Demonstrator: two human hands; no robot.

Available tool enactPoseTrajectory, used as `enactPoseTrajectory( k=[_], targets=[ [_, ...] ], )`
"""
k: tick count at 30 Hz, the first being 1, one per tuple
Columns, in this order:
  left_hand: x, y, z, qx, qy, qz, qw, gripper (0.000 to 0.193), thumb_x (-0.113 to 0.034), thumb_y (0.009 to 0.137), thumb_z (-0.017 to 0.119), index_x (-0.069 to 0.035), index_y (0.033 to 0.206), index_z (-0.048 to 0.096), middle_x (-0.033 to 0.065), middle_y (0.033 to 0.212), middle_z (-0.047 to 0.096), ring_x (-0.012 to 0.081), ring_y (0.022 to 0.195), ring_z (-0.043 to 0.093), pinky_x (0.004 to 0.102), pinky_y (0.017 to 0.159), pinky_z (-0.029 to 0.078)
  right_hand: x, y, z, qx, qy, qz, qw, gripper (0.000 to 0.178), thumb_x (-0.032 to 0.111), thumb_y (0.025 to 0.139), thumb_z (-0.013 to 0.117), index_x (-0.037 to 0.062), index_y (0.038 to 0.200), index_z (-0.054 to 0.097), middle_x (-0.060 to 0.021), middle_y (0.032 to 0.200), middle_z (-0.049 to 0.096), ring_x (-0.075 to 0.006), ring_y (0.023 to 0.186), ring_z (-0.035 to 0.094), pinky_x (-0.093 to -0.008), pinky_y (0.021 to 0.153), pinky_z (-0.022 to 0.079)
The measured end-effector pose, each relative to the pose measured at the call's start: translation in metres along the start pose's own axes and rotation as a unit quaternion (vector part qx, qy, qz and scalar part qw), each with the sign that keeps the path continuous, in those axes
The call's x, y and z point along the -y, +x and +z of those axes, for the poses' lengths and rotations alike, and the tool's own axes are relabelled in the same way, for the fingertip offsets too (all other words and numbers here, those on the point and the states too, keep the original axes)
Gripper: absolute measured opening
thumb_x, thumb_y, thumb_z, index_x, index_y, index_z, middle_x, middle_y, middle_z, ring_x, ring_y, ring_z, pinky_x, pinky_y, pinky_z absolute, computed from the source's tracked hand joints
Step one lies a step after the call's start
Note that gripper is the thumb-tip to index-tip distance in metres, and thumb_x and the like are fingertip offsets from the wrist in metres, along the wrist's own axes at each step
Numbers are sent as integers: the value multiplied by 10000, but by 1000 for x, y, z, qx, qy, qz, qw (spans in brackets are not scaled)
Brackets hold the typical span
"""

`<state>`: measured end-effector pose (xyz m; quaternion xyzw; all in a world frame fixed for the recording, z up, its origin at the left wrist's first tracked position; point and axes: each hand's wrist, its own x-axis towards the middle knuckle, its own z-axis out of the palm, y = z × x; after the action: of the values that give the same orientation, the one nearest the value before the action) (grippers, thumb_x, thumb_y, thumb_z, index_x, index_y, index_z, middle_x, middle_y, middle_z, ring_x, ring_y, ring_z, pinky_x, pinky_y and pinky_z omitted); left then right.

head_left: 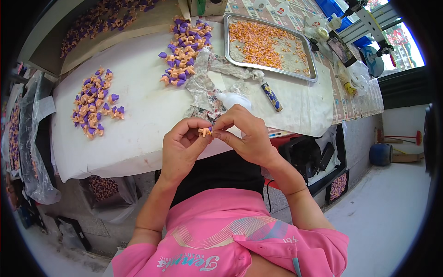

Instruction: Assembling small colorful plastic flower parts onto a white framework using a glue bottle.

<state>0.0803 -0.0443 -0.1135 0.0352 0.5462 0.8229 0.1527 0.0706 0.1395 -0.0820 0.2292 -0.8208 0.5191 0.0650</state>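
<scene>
Above the table's front edge, my left hand (pixel 181 144) pinches a small peach-and-purple toy figure (pixel 204 132) between thumb and fingers. My right hand (pixel 248 137) is closed against the figure's purple end, thumb and forefinger pressed together; a speck of orange-yellow shows there, but what the fingertips grip is too small to name. Just beyond my hands lie a white squeeze bottle (pixel 234 100) and a crumpled patterned cloth (pixel 201 87). To their right is a dark blue tube with yellow markings (pixel 271 97).
Similar figures form a left pile (pixel 93 102) and a far middle pile (pixel 187 51). A metal tray (pixel 226 39) holds many tiny orange-and-pink pieces. At the far right, a phone (pixel 341 48) sits on a stand. A box with more figures (pixel 99 23) stands far left.
</scene>
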Motion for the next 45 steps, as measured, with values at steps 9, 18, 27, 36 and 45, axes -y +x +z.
enactPoseTrajectory(
  k=[9,18,27,36,45],
  targets=[
    [7,-1,-4,14,64,77,995,173,46,874,637,22,1044,615,53,1021,588,95,886,594,220,770,486,-4,-3,3,11,-3,4,1000,199,-55,709,746,44,835,628,-43,801,651,-179,773,610,-294,686,487],
    [8,2,-3,32,68,86,993,167,61,872,629,30,1035,621,61,1027,583,103,903,587,230,782,487,-7,-7,3,-13,-38,-59,997,227,-74,685,743,59,760,575,-39,790,646,-205,781,609,-311,689,494],
    [17,2,-1,43,40,59,996,179,73,873,621,50,1049,596,103,1069,603,120,923,601,247,816,498,-11,-12,-1,-9,-46,-65,997,234,-75,672,742,61,744,566,-41,770,641,-212,763,600,-314,678,494],
    [22,4,-1,44,12,30,998,198,61,868,637,31,1062,612,72,1037,580,110,916,593,233,802,496,-14,-12,-1,2,-37,-46,998,232,-77,674,739,62,733,563,-37,766,640,-206,752,593,-306,674,483],
    [21,2,-1,36,134,107,985,211,90,842,626,22,1041,617,87,1050,588,119,931,600,239,815,505,-13,-16,-2,12,21,36,999,239,-61,714,747,55,737,539,-51,763,635,-182,739,608,-296,668,477]
  ],
)
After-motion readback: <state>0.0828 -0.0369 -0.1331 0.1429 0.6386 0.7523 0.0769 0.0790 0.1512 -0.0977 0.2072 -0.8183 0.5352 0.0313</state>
